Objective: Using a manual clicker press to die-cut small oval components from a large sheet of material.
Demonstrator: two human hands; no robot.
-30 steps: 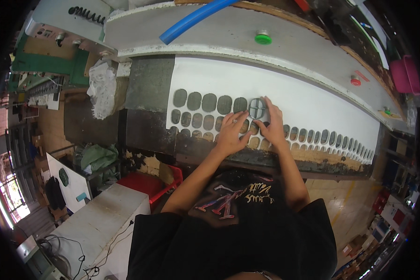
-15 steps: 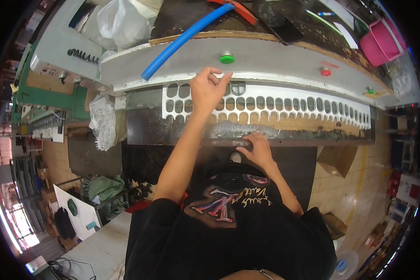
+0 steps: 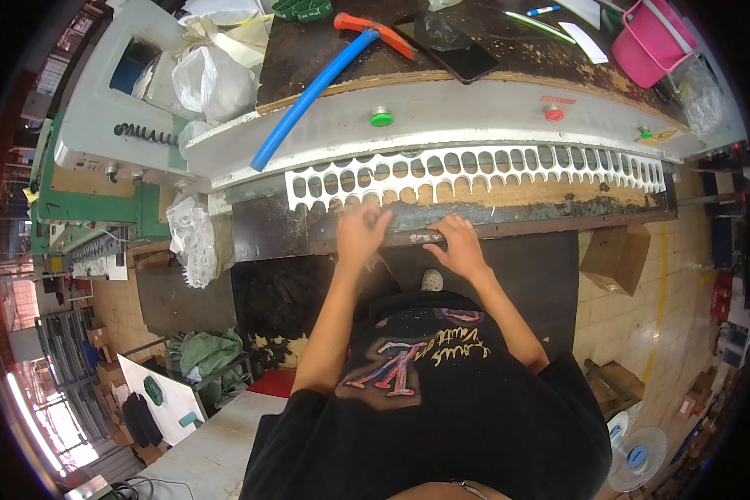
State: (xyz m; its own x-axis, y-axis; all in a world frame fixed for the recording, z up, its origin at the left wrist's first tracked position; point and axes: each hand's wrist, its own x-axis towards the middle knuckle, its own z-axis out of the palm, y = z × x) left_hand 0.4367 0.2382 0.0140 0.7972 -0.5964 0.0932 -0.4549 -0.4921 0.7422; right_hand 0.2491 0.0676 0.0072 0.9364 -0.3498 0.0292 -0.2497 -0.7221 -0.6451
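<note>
Both hands rest at the worktop's near edge, below the punched white sheet.
Left hand (image 3: 360, 233) flat, fingers spread, touching the sheet (image 3: 475, 171); right hand (image 3: 458, 244) curled over the edge (image 3: 558, 223), gripping nothing loose; judged: sheet spent, lifting it off needs both hands.

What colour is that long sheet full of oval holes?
White; the punched sheet shows best in the head view.

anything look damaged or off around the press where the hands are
Yes. The wooden board under the white punched sheet is gouged and chipped along its length, and the table edge behind the machine is flaking near the pink bucket. Both hands, left hand and right hand, rest on the front edge.
</note>
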